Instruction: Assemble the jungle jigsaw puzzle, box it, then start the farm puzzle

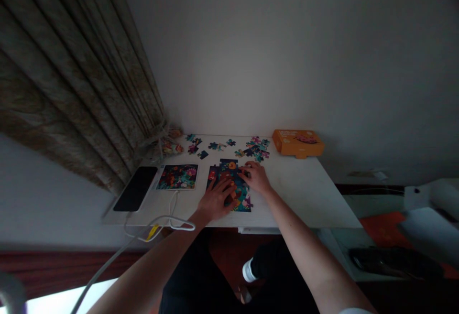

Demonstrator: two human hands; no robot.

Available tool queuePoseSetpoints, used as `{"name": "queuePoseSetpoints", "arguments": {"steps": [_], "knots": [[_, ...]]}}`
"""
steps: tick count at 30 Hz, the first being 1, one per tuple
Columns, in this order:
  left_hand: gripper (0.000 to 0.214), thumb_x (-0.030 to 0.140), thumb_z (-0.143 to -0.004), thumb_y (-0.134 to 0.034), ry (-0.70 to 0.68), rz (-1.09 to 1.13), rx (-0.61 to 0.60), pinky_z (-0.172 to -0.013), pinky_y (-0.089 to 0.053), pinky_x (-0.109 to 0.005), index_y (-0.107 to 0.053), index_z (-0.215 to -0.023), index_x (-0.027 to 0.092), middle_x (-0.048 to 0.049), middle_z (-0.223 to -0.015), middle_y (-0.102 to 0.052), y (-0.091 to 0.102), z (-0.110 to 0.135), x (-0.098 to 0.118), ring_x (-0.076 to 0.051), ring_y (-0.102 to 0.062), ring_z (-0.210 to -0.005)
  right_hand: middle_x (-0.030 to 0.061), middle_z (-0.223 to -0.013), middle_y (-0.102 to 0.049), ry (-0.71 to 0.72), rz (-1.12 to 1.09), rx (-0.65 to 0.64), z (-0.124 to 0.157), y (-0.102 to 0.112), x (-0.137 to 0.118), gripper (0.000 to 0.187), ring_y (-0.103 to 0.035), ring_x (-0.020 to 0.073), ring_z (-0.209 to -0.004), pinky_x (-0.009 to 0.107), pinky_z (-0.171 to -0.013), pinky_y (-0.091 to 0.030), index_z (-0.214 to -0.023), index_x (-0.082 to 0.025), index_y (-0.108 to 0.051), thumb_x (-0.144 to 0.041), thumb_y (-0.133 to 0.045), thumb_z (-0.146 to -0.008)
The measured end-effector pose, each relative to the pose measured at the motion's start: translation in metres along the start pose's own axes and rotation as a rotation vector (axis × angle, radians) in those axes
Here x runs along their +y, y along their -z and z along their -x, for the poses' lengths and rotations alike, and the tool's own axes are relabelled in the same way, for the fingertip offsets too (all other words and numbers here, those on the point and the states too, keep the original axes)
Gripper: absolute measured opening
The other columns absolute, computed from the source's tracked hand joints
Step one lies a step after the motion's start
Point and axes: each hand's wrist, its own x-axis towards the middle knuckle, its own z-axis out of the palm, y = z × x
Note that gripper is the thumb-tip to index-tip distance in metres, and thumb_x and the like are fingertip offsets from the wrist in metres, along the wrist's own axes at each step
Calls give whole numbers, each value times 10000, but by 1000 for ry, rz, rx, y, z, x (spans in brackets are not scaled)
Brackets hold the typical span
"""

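A partly joined jigsaw puzzle [244, 203] with dark blue, red and orange pictures lies near the table's front edge. My left hand [215, 201] rests on it, palm down with fingers spread, covering its lower middle. At the puzzle's upper right edge is my right hand [257, 177], its fingers bent together around a dark puzzle piece [245, 173]; the fingers partly hide this piece. Left of the puzzle lies a printed picture card [178, 177] in similar colours. Loose puzzle pieces [255, 150] are piled beyond my right hand, and several more are scattered toward the back left.
An orange box [300, 143] stands at the back right of the white table [304, 194]. A black-screened phone [136, 189] lies at the left, with a white cable [172, 217] near my left forearm. A clear plastic bag [167, 144] sits by the curtain [82, 65].
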Motion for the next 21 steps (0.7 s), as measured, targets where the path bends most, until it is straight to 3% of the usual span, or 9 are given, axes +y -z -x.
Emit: {"name": "queuePoseSetpoints", "arguments": {"steps": [6,10,13,18,21], "knots": [[494,434,-946,-647,5,4,0,-1261,-283,-610,-623,-1412,268,-95,-1535,-566,1,-1,0,-302,-476,-1463,95,-1201,-705,-20,-46,9,-2,-3,5,225,-621,294,-1139,444,-973,-477,-1100,-316,-811,-425,-700,-936],[469,418,-957,-631,5,2,-2,-1259,-284,-603,-630,-1403,274,-94,-1522,-578,4,-1,2,-301,-468,-1468,81,-1122,-755,-88,-265,16,-8,-2,14,262,-683,259,-1067,413,-977,-515,-1129,-286,-793,-421,-676,-937],[471,433,-960,-625,9,0,-6,-1256,-294,-590,-631,-1402,272,-92,-1529,-572,6,-1,3,-295,-479,-1460,55,-1141,-778,-58,-382,-38,-2,1,18,257,-710,247,-1075,415,-998,-530,-1138,-296,-782,-404,-654,-943],[471,413,-974,-602,8,-21,-3,-1259,-297,-585,-624,-1421,265,-87,-1529,-577,2,-2,0,-291,-480,-1464,77,-1421,-665,71,-193,-11,32,5,7,335,-594,285,-1321,498,-1152,-424,-1267,-302,-738,-341,-652,-946],[492,443,-996,-572,10,-43,-11,-1274,-271,-572,-597,-1451,257,-91,-1549,-557,-2,-3,-2,-282,-450,-1489,100,-1437,-649,71,-104,24,44,7,-1,377,-581,296,-1323,503,-1143,-420,-1317,-274,-711,-362,-642,-957]]}}
